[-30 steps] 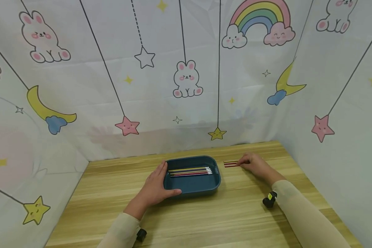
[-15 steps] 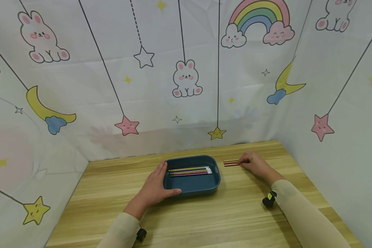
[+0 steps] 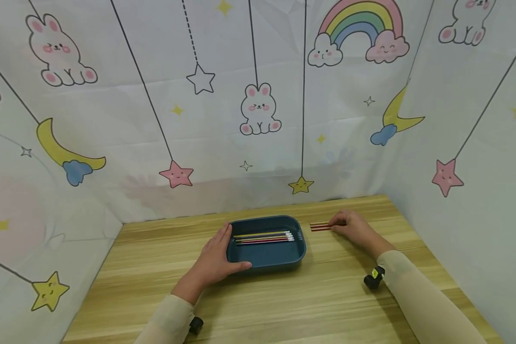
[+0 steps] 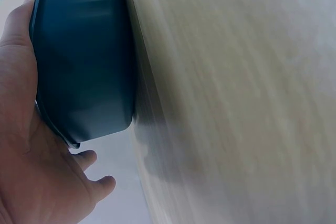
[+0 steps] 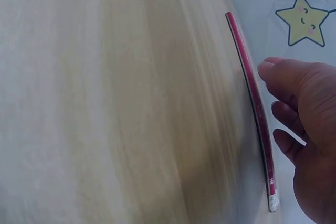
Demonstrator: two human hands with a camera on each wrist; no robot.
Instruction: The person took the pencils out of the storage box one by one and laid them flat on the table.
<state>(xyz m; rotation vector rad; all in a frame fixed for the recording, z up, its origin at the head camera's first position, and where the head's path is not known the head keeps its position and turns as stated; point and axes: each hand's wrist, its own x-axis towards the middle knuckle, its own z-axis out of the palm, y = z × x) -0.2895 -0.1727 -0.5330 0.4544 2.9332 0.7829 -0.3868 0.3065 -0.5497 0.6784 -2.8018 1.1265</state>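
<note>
In the head view my left hand (image 3: 215,255) rests at the left end of a dark blue tray (image 3: 262,260), thumb along the near rim and fingers along the left side. The left wrist view shows the thumb against the rim and fingertips past the tray's end. Several pencils (image 3: 264,238) lie inside, their white ends to the right. My right hand (image 3: 354,229) is at a small row of red and yellowish pencils (image 3: 320,230) on the table, covering their right ends. In the right wrist view its loosely bent fingers stand beside a red pencil (image 5: 253,93), with nothing visibly held.
The wood-grain table (image 3: 275,306) extends in front of the tray and to both sides. A white cloth backdrop (image 3: 223,138) printed with rabbits, stars and moons stands behind and at the sides. Small black devices (image 3: 373,278) sit at both wrists.
The fingertips of my right hand have shifted very slightly over the pencils. My left hand, the tray and the pencils stay where they were.
</note>
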